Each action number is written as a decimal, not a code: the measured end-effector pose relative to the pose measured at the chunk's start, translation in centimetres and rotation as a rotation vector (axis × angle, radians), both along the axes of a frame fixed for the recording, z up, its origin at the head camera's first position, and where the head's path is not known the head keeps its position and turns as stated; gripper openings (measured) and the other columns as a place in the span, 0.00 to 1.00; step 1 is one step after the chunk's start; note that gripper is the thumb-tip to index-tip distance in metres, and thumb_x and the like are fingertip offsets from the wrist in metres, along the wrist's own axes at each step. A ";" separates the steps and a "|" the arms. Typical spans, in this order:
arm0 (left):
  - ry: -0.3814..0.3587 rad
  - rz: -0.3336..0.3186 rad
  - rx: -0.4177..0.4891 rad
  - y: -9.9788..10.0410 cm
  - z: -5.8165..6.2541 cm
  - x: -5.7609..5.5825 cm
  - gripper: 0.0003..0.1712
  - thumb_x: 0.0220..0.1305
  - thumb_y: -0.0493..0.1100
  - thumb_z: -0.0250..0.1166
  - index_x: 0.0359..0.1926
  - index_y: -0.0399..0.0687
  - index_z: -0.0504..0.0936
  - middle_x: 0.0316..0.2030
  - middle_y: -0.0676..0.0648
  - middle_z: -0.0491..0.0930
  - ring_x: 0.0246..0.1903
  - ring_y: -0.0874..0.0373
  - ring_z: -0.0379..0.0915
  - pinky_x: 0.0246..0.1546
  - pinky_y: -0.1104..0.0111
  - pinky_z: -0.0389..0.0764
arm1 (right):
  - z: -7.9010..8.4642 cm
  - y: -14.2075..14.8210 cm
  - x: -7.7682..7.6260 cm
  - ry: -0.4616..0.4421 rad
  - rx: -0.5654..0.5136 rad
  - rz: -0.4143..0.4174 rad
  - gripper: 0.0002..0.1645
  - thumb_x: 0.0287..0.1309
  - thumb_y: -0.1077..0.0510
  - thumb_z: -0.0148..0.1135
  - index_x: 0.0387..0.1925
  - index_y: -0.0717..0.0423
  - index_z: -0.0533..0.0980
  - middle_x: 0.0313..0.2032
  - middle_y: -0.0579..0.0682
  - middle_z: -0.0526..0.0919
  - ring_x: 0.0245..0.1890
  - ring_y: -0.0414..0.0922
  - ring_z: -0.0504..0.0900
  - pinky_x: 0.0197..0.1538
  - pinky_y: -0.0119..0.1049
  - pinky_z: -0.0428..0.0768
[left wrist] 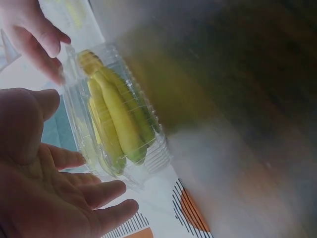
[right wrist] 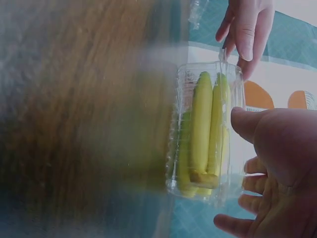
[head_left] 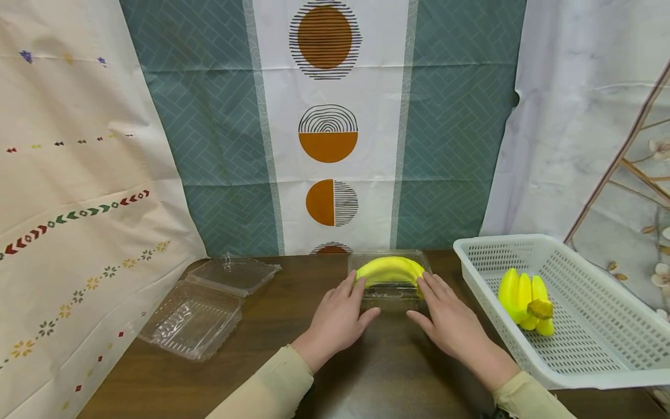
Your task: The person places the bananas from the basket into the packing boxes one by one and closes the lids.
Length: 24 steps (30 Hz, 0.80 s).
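A clear plastic clamshell box point(head_left: 366, 256) stands on the table at the far middle, with its lid over a bunch of yellow bananas point(head_left: 389, 267). Both wrist views show the bananas point(left wrist: 119, 116) through its ribbed walls. My left hand point(head_left: 337, 317) touches the box's left side with its fingertips, the fingers extended and the thumb apart. At the opposite side, my right hand point(head_left: 454, 320) lays straight fingers against the box's right edge. In the right wrist view, the right hand point(right wrist: 282, 168) has its thumb beside the box's rim.
Another clamshell box point(head_left: 191, 323) sits with its lid point(head_left: 235, 276) folded back on the table's left. To the right is a white perforated basket point(head_left: 597, 379) holding a second bunch of bananas point(head_left: 523, 299). Patterned curtains point(head_left: 450, 134) hang behind the table's far edge.
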<state>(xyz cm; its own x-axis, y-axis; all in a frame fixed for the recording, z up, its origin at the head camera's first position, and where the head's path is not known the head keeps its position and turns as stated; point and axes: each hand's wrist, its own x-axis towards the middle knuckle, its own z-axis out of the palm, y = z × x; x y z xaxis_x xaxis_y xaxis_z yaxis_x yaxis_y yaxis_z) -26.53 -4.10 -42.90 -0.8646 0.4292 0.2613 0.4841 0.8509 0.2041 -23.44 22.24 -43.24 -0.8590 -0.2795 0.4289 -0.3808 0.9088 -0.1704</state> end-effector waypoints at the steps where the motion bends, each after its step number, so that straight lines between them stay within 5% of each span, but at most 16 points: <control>1: 0.001 0.001 -0.003 0.1 0.0 -0.1 0.47 0.82 0.67 0.61 0.85 0.41 0.65 0.84 0.34 0.58 0.80 0.41 0.63 0.76 0.45 0.71 | 0.0 0.0 -0.1 0.000 0.002 -0.005 0.49 0.72 0.44 0.76 0.78 0.71 0.69 0.79 0.68 0.68 0.80 0.67 0.66 0.71 0.64 0.76; 12: -0.030 0.012 -0.012 1.4 0.4 -1.3 0.47 0.83 0.68 0.58 0.86 0.43 0.63 0.85 0.36 0.56 0.82 0.44 0.60 0.78 0.47 0.68 | 0.1 0.4 -1.4 0.012 0.012 -0.043 0.45 0.73 0.47 0.75 0.76 0.74 0.70 0.77 0.72 0.70 0.77 0.69 0.68 0.72 0.65 0.74; 24: -0.045 0.028 -0.012 2.9 0.4 -2.8 0.47 0.83 0.67 0.59 0.86 0.43 0.63 0.86 0.36 0.56 0.82 0.44 0.60 0.78 0.48 0.68 | 0.2 0.6 -3.0 -0.072 -0.004 -0.112 0.47 0.76 0.47 0.70 0.79 0.75 0.64 0.79 0.74 0.64 0.79 0.71 0.64 0.76 0.67 0.69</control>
